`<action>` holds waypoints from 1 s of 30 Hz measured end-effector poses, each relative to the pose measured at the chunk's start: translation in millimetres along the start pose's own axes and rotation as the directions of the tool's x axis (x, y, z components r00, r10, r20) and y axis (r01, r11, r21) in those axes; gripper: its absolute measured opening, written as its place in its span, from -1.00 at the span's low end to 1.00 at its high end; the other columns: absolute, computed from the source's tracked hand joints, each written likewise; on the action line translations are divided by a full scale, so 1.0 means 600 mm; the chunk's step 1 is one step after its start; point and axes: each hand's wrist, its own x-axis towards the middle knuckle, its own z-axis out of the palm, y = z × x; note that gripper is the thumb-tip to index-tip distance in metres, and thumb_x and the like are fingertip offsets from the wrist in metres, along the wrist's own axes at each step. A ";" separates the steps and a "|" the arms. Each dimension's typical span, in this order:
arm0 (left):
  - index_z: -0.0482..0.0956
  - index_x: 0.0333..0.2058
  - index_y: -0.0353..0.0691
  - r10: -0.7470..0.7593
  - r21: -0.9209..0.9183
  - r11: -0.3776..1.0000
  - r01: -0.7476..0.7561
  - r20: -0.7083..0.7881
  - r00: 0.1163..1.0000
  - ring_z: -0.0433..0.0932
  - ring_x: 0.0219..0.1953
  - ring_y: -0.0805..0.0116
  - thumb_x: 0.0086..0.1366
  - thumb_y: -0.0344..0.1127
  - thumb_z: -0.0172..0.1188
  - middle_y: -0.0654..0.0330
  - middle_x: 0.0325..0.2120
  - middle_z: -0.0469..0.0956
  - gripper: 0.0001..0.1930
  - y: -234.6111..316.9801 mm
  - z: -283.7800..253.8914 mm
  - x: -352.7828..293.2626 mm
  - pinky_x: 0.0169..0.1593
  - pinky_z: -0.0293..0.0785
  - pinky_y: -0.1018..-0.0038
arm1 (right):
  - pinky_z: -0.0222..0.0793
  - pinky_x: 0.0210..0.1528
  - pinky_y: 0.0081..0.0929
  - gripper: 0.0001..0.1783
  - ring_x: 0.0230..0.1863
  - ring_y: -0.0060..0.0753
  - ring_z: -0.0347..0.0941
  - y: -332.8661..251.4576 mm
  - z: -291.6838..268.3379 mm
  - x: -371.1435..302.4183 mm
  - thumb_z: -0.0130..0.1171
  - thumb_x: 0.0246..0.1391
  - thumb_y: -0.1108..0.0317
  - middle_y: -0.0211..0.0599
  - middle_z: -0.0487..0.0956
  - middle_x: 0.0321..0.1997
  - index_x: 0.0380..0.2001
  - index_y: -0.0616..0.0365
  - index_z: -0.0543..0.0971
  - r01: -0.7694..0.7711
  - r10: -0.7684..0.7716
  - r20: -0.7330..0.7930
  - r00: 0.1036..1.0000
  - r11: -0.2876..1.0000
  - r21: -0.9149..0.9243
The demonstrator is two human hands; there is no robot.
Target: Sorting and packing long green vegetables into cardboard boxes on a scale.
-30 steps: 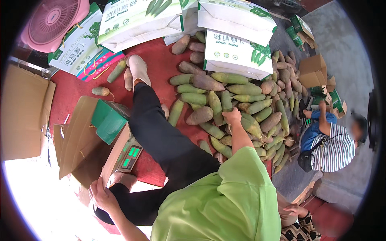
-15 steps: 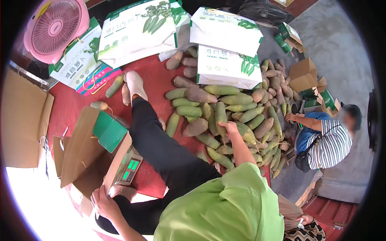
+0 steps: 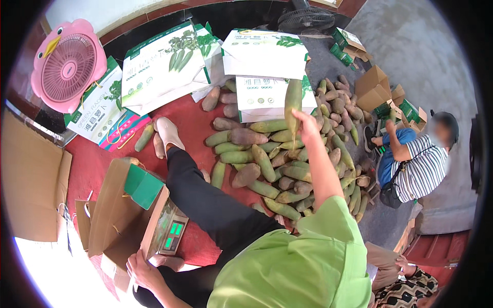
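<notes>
A long green radish [image 3: 293,97] is raised upright over the heap, its thin root end pointing down. My right hand [image 3: 308,127] is closed around its lower part. Below it, a large heap of green and earth-brown radishes [image 3: 261,163] covers the red floor covering. On the left, my left hand [image 3: 145,271] grips the near edge of an open cardboard box [image 3: 114,218], which has a green flap inside. The box stands on or against a scale with a lit green display [image 3: 173,235]; its base is partly hidden.
White and green printed cartons [image 3: 163,72] stand along the far side, near a pink fan [image 3: 69,66]. A black fan [image 3: 305,19] lies beyond. At right, a person in a striped shirt [image 3: 421,167] sits beside small brown boxes [image 3: 373,87]. Another person's hand [image 3: 405,267] shows lower right.
My right hand has lifted a radish up and away from the heap. My left hand stays on the box edge. The seated person has raised a hand, and the view has shifted slightly.
</notes>
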 end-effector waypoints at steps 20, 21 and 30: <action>0.61 -0.20 -0.14 -0.008 -0.009 1.000 0.007 -0.009 1.000 0.48 -0.17 0.16 0.09 -0.45 0.16 0.23 -0.28 0.49 -0.74 -0.002 -0.004 0.002 -0.10 0.41 0.28 | 0.38 -0.15 -0.40 -0.48 -0.21 -0.42 0.52 -0.131 0.212 -0.030 0.44 -0.21 0.15 -0.29 0.61 -0.20 -0.17 0.19 0.58 0.038 -0.022 0.245 0.969 0.997 -0.060; 0.61 -0.20 -0.14 -0.007 -0.010 1.000 0.007 -0.009 1.000 0.48 -0.17 0.16 0.09 -0.45 0.16 0.23 -0.28 0.49 -0.74 -0.002 -0.004 0.001 -0.10 0.41 0.28 | 0.38 -0.15 -0.40 -0.48 -0.21 -0.42 0.52 -0.127 0.218 -0.032 0.44 -0.21 0.15 -0.29 0.61 -0.20 -0.17 0.19 0.58 0.039 -0.023 0.244 0.970 0.997 -0.061; 0.61 -0.20 -0.12 -0.008 0.004 1.000 0.009 -0.006 1.000 0.48 -0.17 0.16 0.07 -0.46 0.17 0.24 -0.29 0.49 -0.73 0.005 -0.003 0.002 -0.11 0.41 0.28 | 0.42 -0.19 -0.49 -0.51 -0.24 -0.47 0.54 -0.124 0.251 -0.082 0.41 -0.16 0.20 -0.31 0.61 -0.22 -0.15 0.23 0.58 0.064 -0.015 0.372 0.928 0.991 -0.118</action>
